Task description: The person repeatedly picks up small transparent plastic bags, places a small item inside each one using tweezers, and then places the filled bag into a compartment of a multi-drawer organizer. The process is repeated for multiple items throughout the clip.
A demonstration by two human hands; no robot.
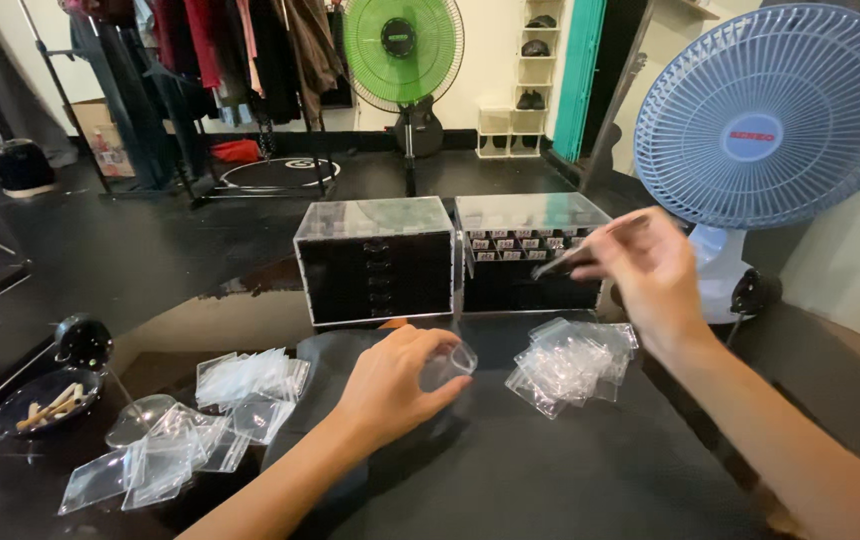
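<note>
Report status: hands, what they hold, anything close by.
Left hand pinches small clear bag. Right hand holds tweezers raised. Bag pile below, drawer boxes behind.

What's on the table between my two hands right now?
In the head view, a loose heap of small clear plastic bags lies on the dark table between the left hand and the raised right hand.

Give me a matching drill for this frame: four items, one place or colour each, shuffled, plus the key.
1. green fan
2. blue fan
3. left hand
4. dish

A. far left on the table, sticks in it
B. far right, beside the drawer boxes
C. back of the room, on a stand
D. holds a small clear cup

Pairs: 1-C, 2-B, 3-D, 4-A
</note>
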